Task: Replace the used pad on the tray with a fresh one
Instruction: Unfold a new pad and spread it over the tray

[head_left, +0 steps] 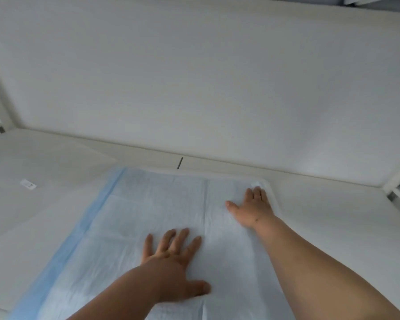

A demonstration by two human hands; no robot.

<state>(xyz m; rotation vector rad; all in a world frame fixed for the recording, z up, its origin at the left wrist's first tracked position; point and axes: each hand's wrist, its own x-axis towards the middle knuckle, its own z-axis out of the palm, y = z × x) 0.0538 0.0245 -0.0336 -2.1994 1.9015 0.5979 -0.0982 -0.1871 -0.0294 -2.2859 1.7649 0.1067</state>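
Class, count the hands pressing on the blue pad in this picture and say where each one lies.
2. The left hand lies flat, fingers spread, on the pad near its middle; the right hand presses its far right corner.

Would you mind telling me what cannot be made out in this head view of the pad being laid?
- Pad: near edge cut off by the frame's bottom.
- Pad's far right corner: covered by the right hand.
- Small label at left: too small to read.
- Pad beneath the left hand: hidden.
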